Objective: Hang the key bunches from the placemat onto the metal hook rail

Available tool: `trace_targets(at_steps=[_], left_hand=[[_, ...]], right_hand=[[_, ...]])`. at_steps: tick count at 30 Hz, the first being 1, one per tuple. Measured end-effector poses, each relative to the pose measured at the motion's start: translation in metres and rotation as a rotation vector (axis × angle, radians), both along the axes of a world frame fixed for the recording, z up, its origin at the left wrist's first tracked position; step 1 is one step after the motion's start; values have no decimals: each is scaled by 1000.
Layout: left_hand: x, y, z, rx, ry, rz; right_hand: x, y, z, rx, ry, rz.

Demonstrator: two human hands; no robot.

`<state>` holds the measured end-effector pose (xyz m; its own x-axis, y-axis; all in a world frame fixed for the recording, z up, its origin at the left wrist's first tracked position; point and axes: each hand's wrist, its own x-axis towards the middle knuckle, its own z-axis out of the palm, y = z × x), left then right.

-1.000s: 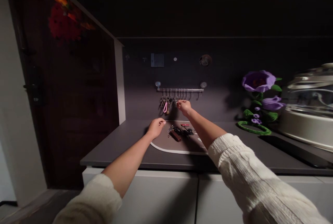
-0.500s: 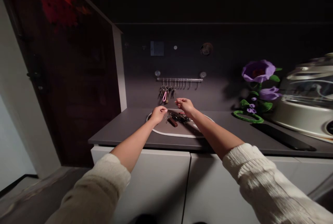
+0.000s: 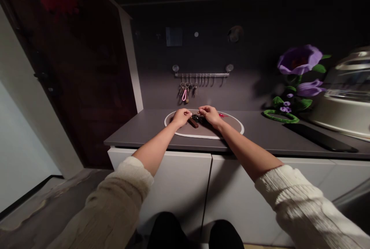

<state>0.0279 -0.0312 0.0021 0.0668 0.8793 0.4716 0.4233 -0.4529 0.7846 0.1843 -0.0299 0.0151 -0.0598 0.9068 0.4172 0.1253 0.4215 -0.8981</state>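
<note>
Both hands hover over an oval mat (image 3: 231, 127) with a white rim on the grey counter. My left hand (image 3: 182, 117) has its fingers pinched at the mat's left part, beside a brown key case (image 3: 193, 122); anything between the fingertips is too small to make out. My right hand (image 3: 209, 115) is also closed at the fingertips, above dark keys (image 3: 197, 118), and what it may hold cannot be seen. A small red item (image 3: 221, 115) lies on the mat to the right of my right hand.
On the wall, a hook rail (image 3: 202, 74) carries several keys and a pink strap (image 3: 184, 95). Purple flowers (image 3: 300, 60) with a green ring base, a black phone-like slab (image 3: 319, 137) and a domed white appliance (image 3: 343, 110) stand right. A dark door (image 3: 95, 87) is left.
The camera view has tilted down. My right hand has come down from near the hanging keys to the items on the mat. My left hand is closer to the brown key case.
</note>
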Motion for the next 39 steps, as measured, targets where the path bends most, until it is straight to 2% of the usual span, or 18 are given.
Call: trace_targets(at_steps=[10,19,24,39], left_hand=[[1,17,-5,-22,-74,82],[5,35,-8,-66,86,120],[7,38,-9,-106,88,170],[3,34,-7,-32,-96,97]], right_hand=[[2,16,-11,88,-194,-80],[2,12,-10,148,-355,-148],[0,10,-8,146,-349,-160],[0,8,-5,134,-382,-193]])
